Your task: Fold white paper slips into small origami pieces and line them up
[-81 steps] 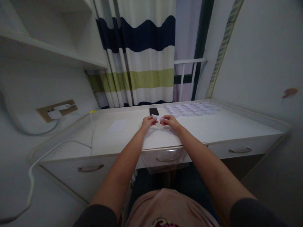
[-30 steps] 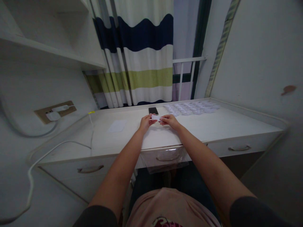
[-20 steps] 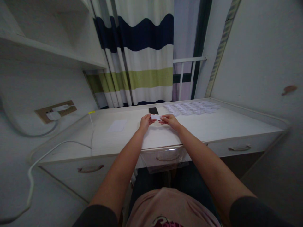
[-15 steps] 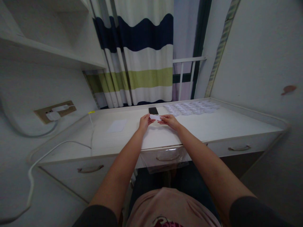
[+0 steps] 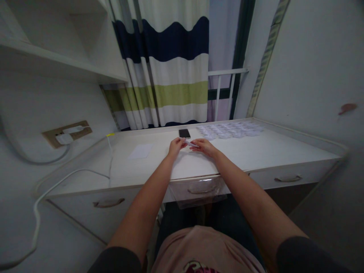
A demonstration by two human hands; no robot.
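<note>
A small piece of white paper (image 5: 191, 143) is held above the desk between my two hands, looking narrow and tilted. My left hand (image 5: 177, 146) pinches its left end. The fingers of my right hand (image 5: 204, 146) are closed on its right end. Just behind the hands, a black phone (image 5: 184, 133) lies flat on the white desk (image 5: 227, 159). Left of my left hand lies a stack or sheet of white paper (image 5: 141, 151).
Many folded whitish pieces (image 5: 230, 130) lie in rows at the back right of the desk. A white cable (image 5: 82, 170) runs over the left side. Clear plastic (image 5: 196, 193) hangs over the middle drawer. A striped curtain (image 5: 179, 72) hangs behind.
The paper showed a broader flat face before; now it appears narrower and tilted. My left fingers have shifted slightly along it, while my right hand stays nearly in place.
</note>
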